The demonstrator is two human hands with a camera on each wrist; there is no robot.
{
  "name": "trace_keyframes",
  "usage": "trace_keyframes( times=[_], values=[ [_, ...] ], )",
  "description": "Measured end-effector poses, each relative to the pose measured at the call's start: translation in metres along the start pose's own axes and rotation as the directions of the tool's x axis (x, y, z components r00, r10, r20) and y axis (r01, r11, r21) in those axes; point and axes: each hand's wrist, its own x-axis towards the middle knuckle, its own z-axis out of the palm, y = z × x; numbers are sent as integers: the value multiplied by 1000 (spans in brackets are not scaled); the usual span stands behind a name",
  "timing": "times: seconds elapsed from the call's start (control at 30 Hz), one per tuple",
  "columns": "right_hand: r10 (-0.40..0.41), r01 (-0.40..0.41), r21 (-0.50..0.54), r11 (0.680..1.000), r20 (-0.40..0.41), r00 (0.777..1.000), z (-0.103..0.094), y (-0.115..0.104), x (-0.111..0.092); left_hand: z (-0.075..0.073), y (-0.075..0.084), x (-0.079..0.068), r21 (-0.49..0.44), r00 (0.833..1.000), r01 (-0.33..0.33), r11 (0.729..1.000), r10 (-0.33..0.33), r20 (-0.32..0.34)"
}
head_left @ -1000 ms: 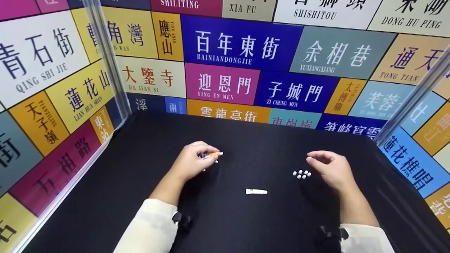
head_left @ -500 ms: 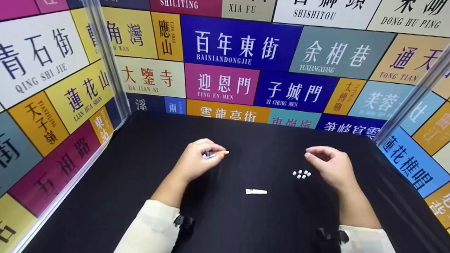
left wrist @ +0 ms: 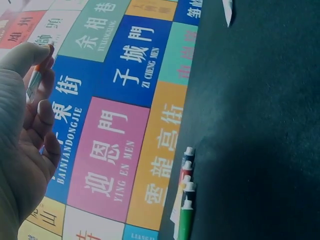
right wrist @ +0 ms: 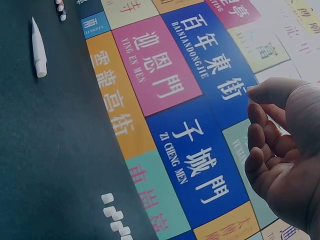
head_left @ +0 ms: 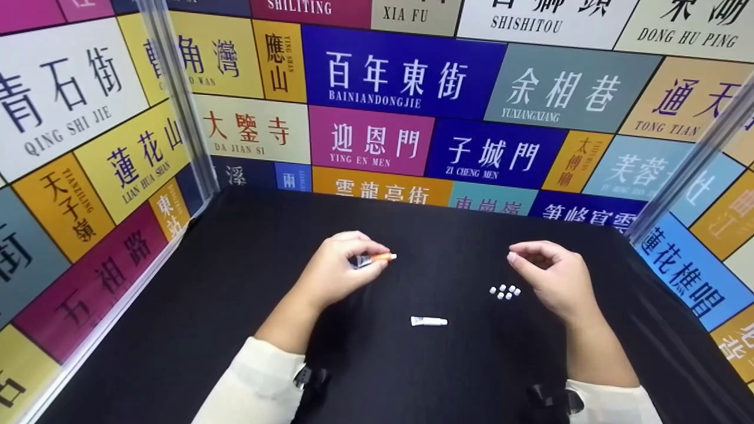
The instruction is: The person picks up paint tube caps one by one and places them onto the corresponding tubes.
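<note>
In the head view my left hand (head_left: 347,265) pinches a small tube (head_left: 380,258) with an orange band and a white tip pointing right. Its clear, flattened tail shows under the fingers. Across from it, my right hand (head_left: 551,274) has thumb and index fingertips together with a pale speck at them, which looks like a small white cap (head_left: 511,256). Several white caps (head_left: 505,292) lie on the black cloth just below that hand. Between the two arms rests a white tube (head_left: 429,321) on its side.
More tubes with white tips, one of them green (left wrist: 185,220), lie in a row on the cloth in the left wrist view; the left hand hides them in the head view. Colourful sign-printed panels (head_left: 406,76) wall in the black-covered table (head_left: 377,377) at the back and sides.
My left hand has moved right and slightly up with the orange tube, away from the row of tubes. My right hand has risen a little and shifted slightly left. The loose caps stay put.
</note>
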Motion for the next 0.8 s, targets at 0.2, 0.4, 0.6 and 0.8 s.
trace_keyframes(
  times=[0.2,0.4,0.6,0.8],
  values=[
    [-33,34,23,999,-21,999,-1,-15,-3,0,9,0,5,1000,1,1000,-1,-12],
    [-70,72,44,996,-45,997,0,-31,-8,-1,20,1,6,998,-57,998,57,-31],
    [-119,121,36,992,-55,991,1,-44,-14,-1,28,2,12,995,-92,996,92,-30],
    [-146,148,32,988,-62,987,1,-57,-20,-2,35,3,18,994,-107,994,107,-18]
  ],
)
